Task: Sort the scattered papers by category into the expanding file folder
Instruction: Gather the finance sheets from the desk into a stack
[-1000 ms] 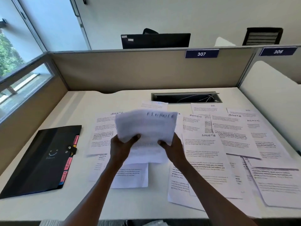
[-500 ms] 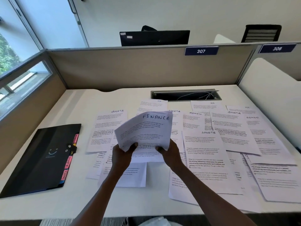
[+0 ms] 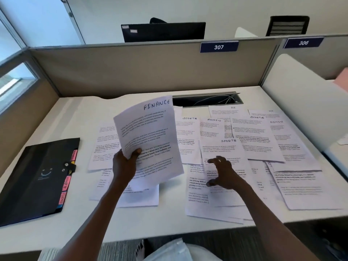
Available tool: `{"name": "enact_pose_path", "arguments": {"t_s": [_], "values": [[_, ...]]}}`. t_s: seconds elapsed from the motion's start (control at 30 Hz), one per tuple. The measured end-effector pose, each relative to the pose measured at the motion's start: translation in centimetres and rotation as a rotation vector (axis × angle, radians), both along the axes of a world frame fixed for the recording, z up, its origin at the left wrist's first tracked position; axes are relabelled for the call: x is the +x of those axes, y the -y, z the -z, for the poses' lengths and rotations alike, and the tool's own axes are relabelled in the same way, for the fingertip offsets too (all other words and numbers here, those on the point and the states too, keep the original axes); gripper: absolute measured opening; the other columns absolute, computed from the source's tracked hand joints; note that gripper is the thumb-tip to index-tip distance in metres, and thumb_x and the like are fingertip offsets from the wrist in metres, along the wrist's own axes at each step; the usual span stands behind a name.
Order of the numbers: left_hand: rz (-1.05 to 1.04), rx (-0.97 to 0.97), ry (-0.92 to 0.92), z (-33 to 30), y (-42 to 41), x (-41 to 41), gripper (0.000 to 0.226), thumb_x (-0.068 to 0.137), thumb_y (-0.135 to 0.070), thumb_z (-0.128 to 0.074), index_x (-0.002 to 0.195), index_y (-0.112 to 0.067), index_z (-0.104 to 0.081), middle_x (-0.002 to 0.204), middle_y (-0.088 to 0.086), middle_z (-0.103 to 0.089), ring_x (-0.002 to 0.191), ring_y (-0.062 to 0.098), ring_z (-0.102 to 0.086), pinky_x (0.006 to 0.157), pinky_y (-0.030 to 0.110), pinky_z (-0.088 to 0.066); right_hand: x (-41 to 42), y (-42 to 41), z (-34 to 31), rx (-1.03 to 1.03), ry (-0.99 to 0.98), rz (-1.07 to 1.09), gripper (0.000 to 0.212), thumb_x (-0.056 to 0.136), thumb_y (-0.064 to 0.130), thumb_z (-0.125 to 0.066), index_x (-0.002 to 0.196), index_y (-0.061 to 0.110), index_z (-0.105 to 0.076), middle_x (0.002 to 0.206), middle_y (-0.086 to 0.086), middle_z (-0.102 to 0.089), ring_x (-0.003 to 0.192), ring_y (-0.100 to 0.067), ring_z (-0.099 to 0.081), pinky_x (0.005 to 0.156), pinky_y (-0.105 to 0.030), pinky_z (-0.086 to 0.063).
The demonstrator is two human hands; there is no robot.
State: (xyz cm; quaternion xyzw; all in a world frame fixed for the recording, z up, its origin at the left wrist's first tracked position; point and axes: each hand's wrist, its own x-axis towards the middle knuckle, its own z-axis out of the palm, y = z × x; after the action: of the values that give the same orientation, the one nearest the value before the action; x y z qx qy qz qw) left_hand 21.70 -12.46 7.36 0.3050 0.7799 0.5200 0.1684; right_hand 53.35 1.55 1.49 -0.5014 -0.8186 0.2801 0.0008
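1. Broadly, a white desk (image 3: 79, 113) fills the view, walled by beige partitions (image 3: 131, 72) at 12 and 9 o'clock, with a white divider at 3 o'clock.
2. Scattered papers (image 3: 263, 147) cover the desk from its centre out to 3 o'clock, overlapping one another; the handwritten headings that can be read are SPORTS, ADMIN and HR.
3. At 9 o'clock the black expanding file folder (image 3: 35, 176) lies flat and closed on the desk, apart from the papers, with pink tabs along its right edge; one tab reads Admin.
4. Lifted above the middle of the desk, a sheet headed FINANCE (image 3: 148, 140) stands tilted, its top leaning toward 1 o'clock; whether more sheets lie behind it, I cannot tell.
5. At 12 o'clock a cable slot (image 3: 206, 99) is cut into the desk, with wires inside.
6. The left hand (image 3: 124, 166) pinches the FINANCE sheet at its lower left edge, thumb on the printed face.
7. The right hand (image 3: 222, 174) is at 4 o'clock of that sheet, over a SPORTS sheet (image 3: 226, 147), fingers spread and loosely bent, holding nothing; whether the fingertips touch paper is unclear.
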Motion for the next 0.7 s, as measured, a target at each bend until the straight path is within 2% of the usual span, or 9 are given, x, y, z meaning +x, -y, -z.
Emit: {"name": "enact_pose_path", "arguments": {"t_s": [0.07,0.1,0.17,0.23,0.33,0.47,0.57,0.63,0.7], "values": [[0.005,-0.008,0.013,0.3,0.3,0.8,0.026,0.088,-0.022,-0.074,0.102,0.0,-0.068,0.096,0.015,-0.071,0.083,0.03,-0.066,0.069,0.035,-0.051,2.6,0.1,-0.1,-0.08,0.204,-0.081,0.117,0.059,0.042,-0.088,0.151,0.026,-0.018,0.161,-0.01,0.008,0.147,-0.035,0.001,0.117,-0.052,-0.016],[0.007,-0.012,0.018,0.3,0.4,1.3,0.026,0.089,-0.022,-0.073,0.101,0.0,-0.068,0.095,0.014,-0.071,0.082,0.029,-0.064,0.067,0.03,-0.048,3.6,0.2,0.1,-0.096,0.299,-0.126,0.121,0.06,0.042,-0.088,0.153,0.028,-0.012,0.161,-0.008,0.015,0.148,-0.034,0.007,0.118,-0.053,-0.011],[0.008,-0.019,0.036,0.1,0.5,2.2,0.024,0.089,-0.021,-0.073,0.101,-0.001,-0.068,0.093,0.012,-0.069,0.081,0.027,-0.063,0.06,0.023,-0.043,4.6,0.6,0.6,-0.097,0.394,-0.18,0.122,0.061,0.04,-0.087,0.153,0.029,-0.007,0.161,-0.005,0.015,0.148,-0.032,0.008,0.119,-0.054,-0.005],[0.02,-0.013,0.064,0.1,0.5,3.1,0.022,0.089,-0.02,-0.073,0.101,-0.002,-0.068,0.092,0.01,-0.069,0.081,0.026,-0.062,0.06,0.021,-0.043,4.5,1.2,1.5,-0.085,0.352,-0.17,0.118,0.064,0.035,-0.086,0.153,0.029,-0.009,0.162,-0.003,0.011,0.149,-0.03,0.005,0.119,-0.053,-0.007],[0.034,-0.009,0.099,-0.1,0.3,4.0,0.021,0.088,-0.022,-0.073,0.102,-0.008,-0.067,0.093,0.008,-0.069,0.083,0.026,-0.064,0.072,0.03,-0.049,3.0,1.5,2.4,-0.056,0.278,-0.159,0.114,0.067,0.031,-0.084,0.154,0.028,-0.01,0.162,-0.003,0.01,0.149,-0.029,0.006,0.12,-0.05,-0.009],[0.045,-0.033,0.072,-0.5,0.2,4.6,0.026,0.088,-0.025,-0.074,0.105,-0.007,-0.068,0.093,0.007,-0.068,0.083,0.026,-0.063,0.074,0.035,-0.05,1.4,1.5,2.6,-0.032,0.172,-0.158,0.108,0.067,0.034,-0.084,0.153,0.026,-0.018,0.163,-0.005,0.004,0.15,-0.025,-0.001,0.12,-0.045,-0.013],[0.044,-0.024,0.072,-0.8,0.3,4.9,0.029,0.088,-0.025,-0.074,0.108,-0.005,-0.068,0.095,0.006,-0.068,0.085,0.026,-0.063,0.075,0.035,-0.049,2.4,1.9,2.0,-0.027,0.074,-0.108,0.111,0.063,0.038,-0.086,0.152,0.027,-0.02,0.163,-0.005,0.004,0.15,-0.023,-0.003,0.12,-0.04,-0.014],[0.044,-0.021,0.079,-0.8,0.4,5.0,0.028,0.088,-0.024,-0.073,0.109,-0.006,-0.068,0.096,0.005,-0.068,0.085,0.025,-0.063,0.074,0.033,-0.047,4.2,2.2,1.5,-0.029,0.107,-0.111,0.117,0.059,0.04,-0.088,0.152,0.031,-0.017,0.162,-0.005,0.009,0.149,-0.027,0.0,0.118,-0.044,-0.016],[0.044,-0.022,0.083,-0.8,0.6,5.2,0.028,0.088,-0.024,-0.073,0.109,-0.006,-0.067,0.096,0.005,-0.068,0.085,0.025,-0.063,0.074,0.033,-0.046,6.5,2.5,1.1,-0.047,0.223,-0.09,0.123,0.058,0.036,-0.089,0.152,0.031,-0.01,0.16,-0.009,0.017,0.148,-0.032,0.004,0.116,-0.05,-0.018]]}}
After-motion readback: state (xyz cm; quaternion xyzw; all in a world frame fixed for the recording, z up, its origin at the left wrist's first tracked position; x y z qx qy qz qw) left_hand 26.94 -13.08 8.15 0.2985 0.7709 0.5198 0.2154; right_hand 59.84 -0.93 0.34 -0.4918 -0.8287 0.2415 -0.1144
